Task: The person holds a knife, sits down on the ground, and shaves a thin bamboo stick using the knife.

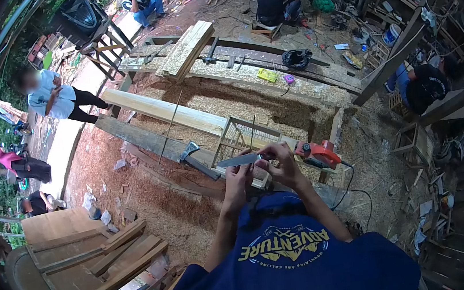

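Navy shirt (pixel 284 260) with yellow print, foreground. Left hand (pixel 239 183): fingertips pinch the lower edge of a flat, tapering grey blade (pixel 235 161), held above the boards. Right hand (pixel 282 165): fingers curl closed around the blade's other end, hiding its shape. Farther right, a red power tool (pixel 322 153) trails a dark cord (pixel 352 179).

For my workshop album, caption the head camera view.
Left hand and right hand hold a blade near a red power tool, amid wood shavings.
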The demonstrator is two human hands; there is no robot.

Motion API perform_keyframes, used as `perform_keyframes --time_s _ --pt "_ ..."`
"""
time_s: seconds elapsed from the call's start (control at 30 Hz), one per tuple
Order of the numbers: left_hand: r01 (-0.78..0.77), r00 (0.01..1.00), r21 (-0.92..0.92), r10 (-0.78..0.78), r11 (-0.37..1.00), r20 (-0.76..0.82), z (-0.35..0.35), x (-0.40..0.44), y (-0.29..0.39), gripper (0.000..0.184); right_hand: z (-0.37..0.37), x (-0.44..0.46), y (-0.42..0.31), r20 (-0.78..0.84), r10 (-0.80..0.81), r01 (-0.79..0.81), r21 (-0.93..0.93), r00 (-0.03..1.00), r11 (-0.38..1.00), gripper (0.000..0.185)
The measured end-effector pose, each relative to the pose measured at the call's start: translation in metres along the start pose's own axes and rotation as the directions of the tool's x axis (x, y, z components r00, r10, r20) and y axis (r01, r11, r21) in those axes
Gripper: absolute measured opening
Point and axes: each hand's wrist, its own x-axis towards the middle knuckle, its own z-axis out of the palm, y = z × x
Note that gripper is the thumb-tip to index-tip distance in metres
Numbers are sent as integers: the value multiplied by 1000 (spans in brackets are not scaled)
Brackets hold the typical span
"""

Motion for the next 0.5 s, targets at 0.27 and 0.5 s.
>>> perform_keyframes --time_s 0.27,0.5 --pt "45 991 8 -46 999 129 -8 -1 9 32 7 -3 7 -24 52 -45 223 998 974 32" --pt "100 977 84 -114 991 181 -6 -10 7 36 5 -18 25 -30 -15 17 54 999 998 32"
